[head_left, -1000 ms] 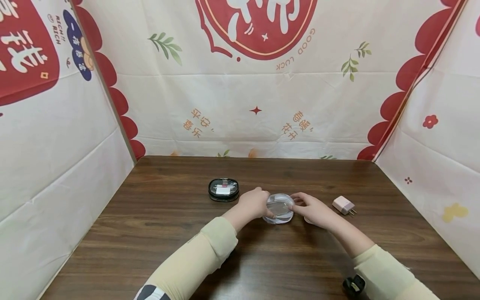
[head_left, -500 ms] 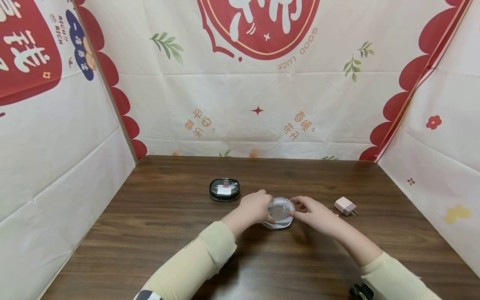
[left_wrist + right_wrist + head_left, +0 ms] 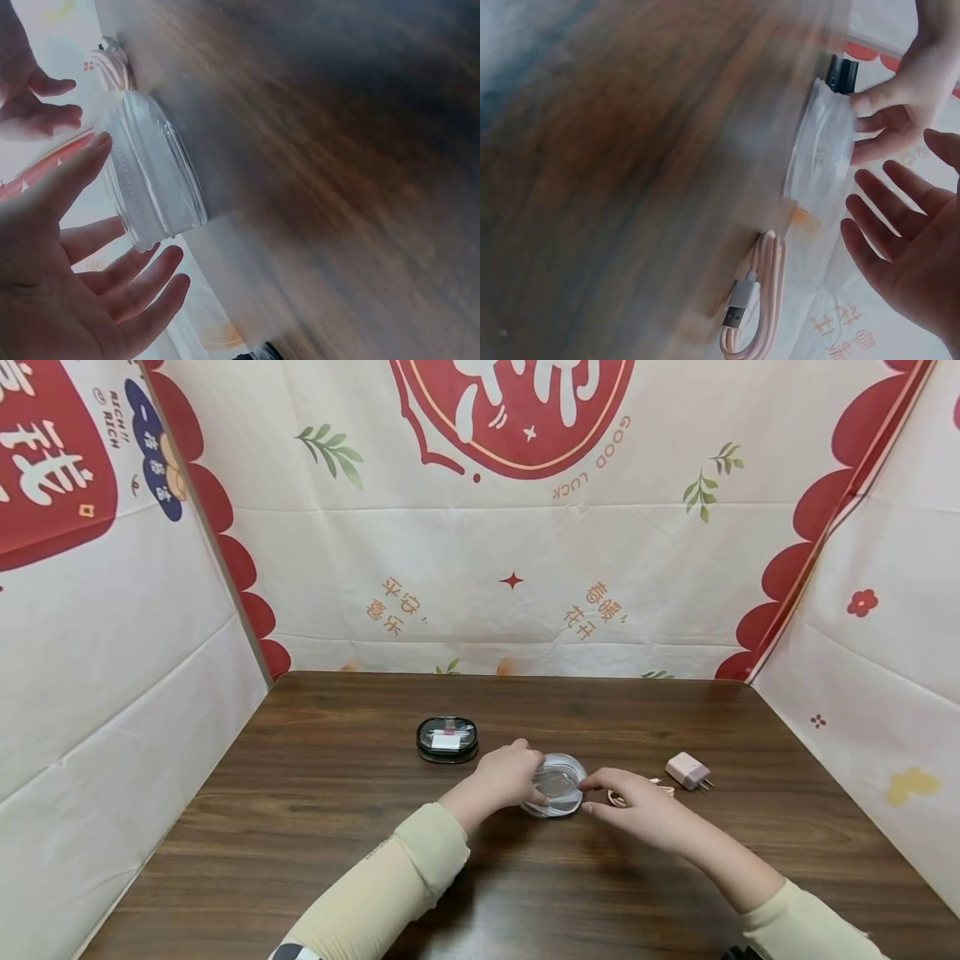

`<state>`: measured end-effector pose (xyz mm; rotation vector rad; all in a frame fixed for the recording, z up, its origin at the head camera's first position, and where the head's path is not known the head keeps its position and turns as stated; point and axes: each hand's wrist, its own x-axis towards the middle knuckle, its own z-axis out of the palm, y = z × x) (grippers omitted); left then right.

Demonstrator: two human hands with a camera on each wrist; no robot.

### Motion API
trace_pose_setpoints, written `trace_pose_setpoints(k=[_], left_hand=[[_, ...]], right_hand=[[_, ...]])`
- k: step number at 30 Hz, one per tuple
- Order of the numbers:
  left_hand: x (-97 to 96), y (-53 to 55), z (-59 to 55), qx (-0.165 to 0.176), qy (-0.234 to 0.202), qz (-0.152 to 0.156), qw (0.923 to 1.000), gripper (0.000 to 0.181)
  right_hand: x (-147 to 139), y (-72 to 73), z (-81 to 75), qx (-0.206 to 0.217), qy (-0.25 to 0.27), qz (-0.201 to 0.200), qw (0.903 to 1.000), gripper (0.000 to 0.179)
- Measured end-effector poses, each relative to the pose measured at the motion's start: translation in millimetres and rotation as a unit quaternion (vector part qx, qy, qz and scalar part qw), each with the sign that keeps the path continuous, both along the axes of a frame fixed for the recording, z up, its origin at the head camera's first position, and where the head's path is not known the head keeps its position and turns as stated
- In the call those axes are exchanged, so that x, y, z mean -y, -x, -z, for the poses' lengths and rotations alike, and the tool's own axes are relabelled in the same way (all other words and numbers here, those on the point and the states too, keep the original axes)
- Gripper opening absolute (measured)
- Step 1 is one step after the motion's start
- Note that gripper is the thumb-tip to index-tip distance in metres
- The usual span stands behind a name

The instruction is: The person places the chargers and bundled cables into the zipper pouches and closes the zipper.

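Observation:
A small round clear zip pouch (image 3: 562,787) with whitish edging lies on the table's middle. My left hand (image 3: 504,775) holds it at its left side, thumb at one edge and fingers around the other in the left wrist view. To the pouch's right is my right hand (image 3: 641,808), its fingers extended and fingertips close to the pouch's edge. In the right wrist view that hand (image 3: 911,247) is spread, with nothing in it. Behind the right hand, partly hidden, lies a coiled pale pink USB cable (image 3: 771,292).
A pink plug charger (image 3: 686,770) lies to the right, its prongs pointing right. Left of the hands stands a black-edged clear zip case (image 3: 447,741) with small things inside. Printed cloth walls (image 3: 480,543) enclose the wooden table (image 3: 315,827) at the back and sides.
The right hand has drawn back from the pouch, toward the right and nearer me, uncovering part of the cable. The pouch has shifted slightly nearer me, with the left hand still at it.

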<state>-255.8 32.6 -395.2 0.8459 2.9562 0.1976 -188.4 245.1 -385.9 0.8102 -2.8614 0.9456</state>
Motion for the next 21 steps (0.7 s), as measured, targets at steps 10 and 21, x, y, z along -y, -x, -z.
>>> trace_pose_setpoints(k=[10, 21], left_hand=[[10.6, 8.3, -2.1, 0.049, -0.043, 0.027, 0.9975, 0.044], [18.2, 9.6, -4.4, 0.095, -0.095, 0.014, 0.9907, 0.04]], right_hand=[[7, 5.2, 8.0, -0.052, -0.094, -0.021, 0.994, 0.028], [19, 15.2, 17.9, -0.06, -0.099, -0.009, 0.9933, 0.027]])
